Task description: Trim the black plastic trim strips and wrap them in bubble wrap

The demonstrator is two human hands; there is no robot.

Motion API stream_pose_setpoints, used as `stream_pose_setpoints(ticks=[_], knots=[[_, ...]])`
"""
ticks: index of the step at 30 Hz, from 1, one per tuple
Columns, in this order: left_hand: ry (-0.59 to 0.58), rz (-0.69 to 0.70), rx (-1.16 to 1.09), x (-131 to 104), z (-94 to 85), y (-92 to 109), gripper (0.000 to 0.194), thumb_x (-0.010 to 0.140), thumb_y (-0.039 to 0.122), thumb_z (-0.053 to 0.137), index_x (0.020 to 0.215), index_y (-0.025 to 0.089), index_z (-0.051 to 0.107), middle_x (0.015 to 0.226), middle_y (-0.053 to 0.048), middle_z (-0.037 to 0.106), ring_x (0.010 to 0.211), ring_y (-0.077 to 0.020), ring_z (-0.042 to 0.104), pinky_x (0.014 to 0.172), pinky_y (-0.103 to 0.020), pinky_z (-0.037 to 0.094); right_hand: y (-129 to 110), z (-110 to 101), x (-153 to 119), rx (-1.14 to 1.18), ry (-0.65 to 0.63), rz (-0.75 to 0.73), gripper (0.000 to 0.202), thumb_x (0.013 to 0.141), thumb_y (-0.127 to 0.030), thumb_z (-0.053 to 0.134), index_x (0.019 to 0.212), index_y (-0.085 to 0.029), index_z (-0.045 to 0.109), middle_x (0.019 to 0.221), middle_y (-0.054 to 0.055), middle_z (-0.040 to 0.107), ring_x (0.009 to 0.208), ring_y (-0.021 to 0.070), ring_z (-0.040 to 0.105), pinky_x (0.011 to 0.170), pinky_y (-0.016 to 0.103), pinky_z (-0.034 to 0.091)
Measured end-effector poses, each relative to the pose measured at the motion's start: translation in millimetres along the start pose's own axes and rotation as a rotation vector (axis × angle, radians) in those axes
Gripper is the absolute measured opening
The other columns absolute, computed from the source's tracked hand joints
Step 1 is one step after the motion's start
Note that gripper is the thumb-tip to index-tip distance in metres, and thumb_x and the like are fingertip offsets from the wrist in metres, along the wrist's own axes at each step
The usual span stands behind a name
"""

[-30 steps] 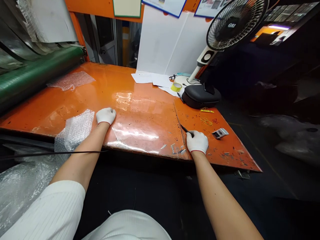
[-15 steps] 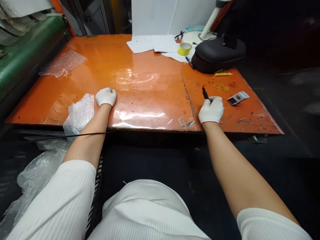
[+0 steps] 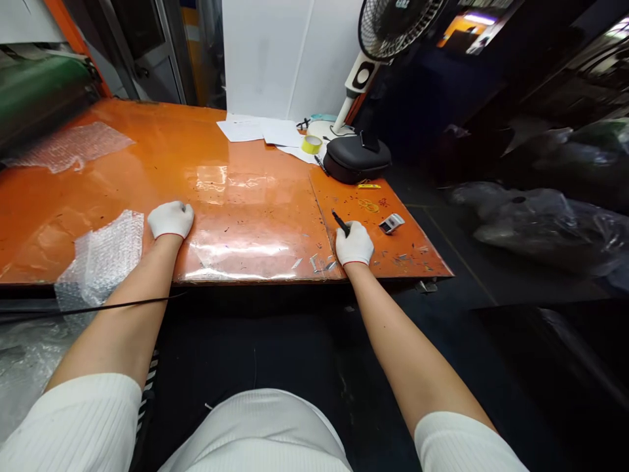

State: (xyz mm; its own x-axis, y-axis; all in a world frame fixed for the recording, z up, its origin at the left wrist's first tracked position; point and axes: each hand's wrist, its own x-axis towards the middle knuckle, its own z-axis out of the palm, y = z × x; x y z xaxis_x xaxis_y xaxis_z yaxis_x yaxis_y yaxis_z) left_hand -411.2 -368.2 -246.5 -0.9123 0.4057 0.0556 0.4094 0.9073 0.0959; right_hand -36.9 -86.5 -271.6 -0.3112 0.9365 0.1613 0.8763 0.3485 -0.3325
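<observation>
My left hand [image 3: 171, 219], in a white glove, rests closed on the orange tabletop [image 3: 255, 216]; whether anything is inside the fist is hidden. Just left of it a sheet of bubble wrap [image 3: 111, 252] hangs over the front edge. My right hand [image 3: 354, 243], also gloved, is closed around a black pen-like tool [image 3: 340, 221] that points up and to the left. A small grey and white box [image 3: 392, 223] lies to the right of that hand. Metal blade bits [image 3: 322, 263] are scattered at its left.
Toward the back are white papers [image 3: 282, 133], yellow tape [image 3: 311, 144], a black case [image 3: 357, 158], a yellow cutter [image 3: 369, 186] and a fan [image 3: 361, 75]. A green roller [image 3: 44, 92] stands at the far left. Plastic bags [image 3: 550, 226] lie at the right.
The view has swung to the right and up, showing the fan's head and the bags. My right hand still holds the black tool, now tilted more to the left.
</observation>
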Motion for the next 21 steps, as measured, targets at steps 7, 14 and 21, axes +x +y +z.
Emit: stream_pose_setpoints(ticks=[7, 14, 21], knots=[[-0.025, -0.007, -0.013, 1, 0.3, 0, 0.056, 0.102, 0.046, 0.039, 0.117, 0.017, 0.084, 0.123, -0.022, 0.079, 0.116, -0.0429, 0.073, 0.090, -0.046, 0.056, 3, 1, 1, 0.032, 0.002, -0.003, 0.041, 0.099, -0.039, 0.063, 0.129, -0.012, 0.072, 0.128, 0.021, 0.075, 0.122, 0.0354, 0.066, 0.103, 0.043, 0.049], [-0.037, -0.023, -0.003, -1, 2.8, 1, 0.054, 0.102, 0.041, 0.040, 0.121, 0.017, 0.084, 0.125, -0.021, 0.079, 0.117, -0.0403, 0.074, 0.088, -0.042, 0.055, -20, -21, -24, 0.419, 0.364, -0.038, 0.036, 0.097, -0.054, 0.062, 0.077, -0.024, 0.057, 0.080, 0.007, 0.066, 0.084, 0.0250, 0.061, 0.086, 0.039, 0.051], [-0.028, -0.027, -0.007, -3, 3.3, 0, 0.052, 0.103, 0.040, 0.042, 0.118, 0.015, 0.084, 0.123, -0.021, 0.080, 0.115, -0.0405, 0.074, 0.088, -0.042, 0.055, -86, -131, -131, 1.142, -0.235, -0.553, 0.061, 0.103, -0.069, 0.063, 0.060, -0.028, 0.049, 0.057, -0.001, 0.046, 0.054, 0.0183, 0.048, 0.054, 0.035, 0.045]])
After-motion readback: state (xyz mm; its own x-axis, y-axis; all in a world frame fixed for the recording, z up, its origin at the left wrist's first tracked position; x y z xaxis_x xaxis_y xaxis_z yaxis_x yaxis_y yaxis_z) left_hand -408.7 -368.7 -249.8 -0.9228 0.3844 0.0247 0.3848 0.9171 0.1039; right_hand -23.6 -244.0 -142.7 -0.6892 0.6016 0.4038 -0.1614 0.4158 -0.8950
